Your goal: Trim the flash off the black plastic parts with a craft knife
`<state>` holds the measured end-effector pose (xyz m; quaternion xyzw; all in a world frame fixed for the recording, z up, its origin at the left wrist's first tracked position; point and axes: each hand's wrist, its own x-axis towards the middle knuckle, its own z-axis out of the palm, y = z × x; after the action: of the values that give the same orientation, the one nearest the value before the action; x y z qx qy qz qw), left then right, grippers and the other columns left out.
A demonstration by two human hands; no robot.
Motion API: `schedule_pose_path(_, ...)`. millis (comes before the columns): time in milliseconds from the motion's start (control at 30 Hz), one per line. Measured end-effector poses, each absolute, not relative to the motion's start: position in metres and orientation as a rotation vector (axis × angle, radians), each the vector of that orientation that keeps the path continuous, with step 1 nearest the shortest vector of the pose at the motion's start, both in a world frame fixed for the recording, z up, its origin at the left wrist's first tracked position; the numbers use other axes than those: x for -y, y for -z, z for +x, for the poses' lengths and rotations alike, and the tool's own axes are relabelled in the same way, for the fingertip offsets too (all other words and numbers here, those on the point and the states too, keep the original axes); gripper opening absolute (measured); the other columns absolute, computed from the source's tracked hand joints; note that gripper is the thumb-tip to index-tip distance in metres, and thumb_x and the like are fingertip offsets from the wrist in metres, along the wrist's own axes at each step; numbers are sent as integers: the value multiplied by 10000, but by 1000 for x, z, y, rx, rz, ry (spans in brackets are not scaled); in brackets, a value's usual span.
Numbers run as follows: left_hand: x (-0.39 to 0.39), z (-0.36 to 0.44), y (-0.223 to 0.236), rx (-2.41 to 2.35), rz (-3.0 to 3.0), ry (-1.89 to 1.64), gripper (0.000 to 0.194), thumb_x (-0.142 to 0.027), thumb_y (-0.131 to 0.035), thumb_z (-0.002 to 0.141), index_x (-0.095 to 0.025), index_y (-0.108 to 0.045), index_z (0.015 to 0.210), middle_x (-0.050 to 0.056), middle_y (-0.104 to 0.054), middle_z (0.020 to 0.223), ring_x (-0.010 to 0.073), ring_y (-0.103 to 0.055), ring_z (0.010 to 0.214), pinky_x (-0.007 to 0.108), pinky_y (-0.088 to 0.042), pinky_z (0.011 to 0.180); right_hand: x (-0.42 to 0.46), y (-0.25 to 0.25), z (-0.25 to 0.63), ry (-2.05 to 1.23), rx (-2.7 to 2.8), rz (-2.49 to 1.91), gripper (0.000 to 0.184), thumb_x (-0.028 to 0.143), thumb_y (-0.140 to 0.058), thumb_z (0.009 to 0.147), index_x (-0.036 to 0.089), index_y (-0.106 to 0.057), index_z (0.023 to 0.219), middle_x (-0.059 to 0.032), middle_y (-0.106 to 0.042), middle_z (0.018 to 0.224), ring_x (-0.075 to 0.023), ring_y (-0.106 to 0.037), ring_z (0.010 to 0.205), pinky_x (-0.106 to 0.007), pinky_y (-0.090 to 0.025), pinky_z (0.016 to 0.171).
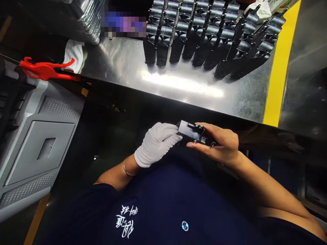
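Between my two hands, in front of my chest, is a glossy black plastic part [190,131] with a small clip-like detail on its right side. My left hand [159,141], in a white glove, pinches the left end of the part. My bare right hand [221,141] grips its right end, thumb and fingers on opposite edges. Beyond the hands, rows of similar black parts [184,30] stand close together on the metal table. My fingers cover both ends of the held part.
The metal table [122,68] has a yellow stripe [278,78] on its right. A red air blow gun [46,69] and a white cloth [73,54] lie at its left corner. A grey plastic crate [38,153] stands at left. Wrapped stacked material [88,20] is at the upper left.
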<state>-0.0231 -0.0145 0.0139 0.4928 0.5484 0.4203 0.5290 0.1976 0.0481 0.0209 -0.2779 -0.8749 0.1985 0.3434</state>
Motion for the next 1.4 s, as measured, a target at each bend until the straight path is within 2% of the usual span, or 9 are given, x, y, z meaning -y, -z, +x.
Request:
schedule_pose_path(133,14,-16,-6,-1412,1021,-1015,331,-468,-570,891,-173,-664,773,21,-665,757,140,-592,709,267,-497,680,-49,-19,195,-894,2215,-711,367,513,-614,951,212,-649,1158,-63,-735,895,-190,-707,693,-260,-569,586)
schedule_pose_path(200,11,-16,-3,-1368,890,-1008,389,-535,-597,853,-167,-630,731,-9,-603,669,112,-534,608,239,-458,580,-50,-21,196,-1052,2181,-749,297,467,-552,999,209,-677,1079,-43,-711,815,-167,-678,658,-250,-536,564)
schedule_pose_path(333,9,-17,-7,-1236,982,-896,379,-515,-681,789,-157,-636,675,-13,-592,641,100,-518,591,225,-434,560,-50,-24,196,-1113,2190,-824,154,276,-576,999,193,-705,979,-38,-683,778,-144,-635,647,-245,-487,574)
schedule_pose_path(500,9,-16,-9,-1223,999,-836,359,-495,-674,797,-160,-636,673,-14,-585,642,95,-503,586,223,-425,549,-48,-26,198,-1198,2295,-702,116,174,-580,983,178,-693,1010,-34,-691,812,-125,-633,668,-221,-482,606)
schedule_pose_path(733,9,-16,-9,-1211,972,-805,361,-495,-686,771,-157,-624,659,-15,-569,623,96,-492,575,223,-407,527,-48,-15,197,-1116,2343,-781,148,208,-535,995,184,-679,970,-34,-685,807,-136,-639,680,-230,-477,609)
schedule_pose_path(900,9,-15,-16,-1188,969,-833,403,-530,-719,734,-152,-619,638,-17,-555,593,90,-472,550,223,-392,517,-47,-9,194,-1200,2160,-962,212,380,-556,994,191,-646,961,-27,-658,792,-150,-609,674,-250,-474,607)
schedule_pose_path(1000,8,-17,-15,-1250,1014,-909,403,-528,-713,745,-152,-624,629,-3,-581,609,99,-499,573,229,-416,545,-43,-18,195,-1341,2027,-1063,329,458,-440,1038,188,-616,966,-27,-622,773,-147,-579,660,-252,-461,591)
schedule_pose_path(1167,8,-18,-10,-1295,1055,-920,401,-528,-698,767,-152,-645,638,11,-612,618,113,-533,580,233,-434,545,-35,-26,193,-1359,2095,-934,428,419,-423,1052,179,-552,722,2,-531,625,-110,-493,536,-231,-397,512)
schedule_pose_path(1400,9,-15,-12,-1318,1073,-928,404,-533,-695,772,-156,-650,635,13,-623,628,116,-538,591,240,-431,567,-35,-20,189,-1224,2087,-879,323,265,-466,1036,170,-574,746,6,-557,637,-100,-512,536,-207,-397,499)
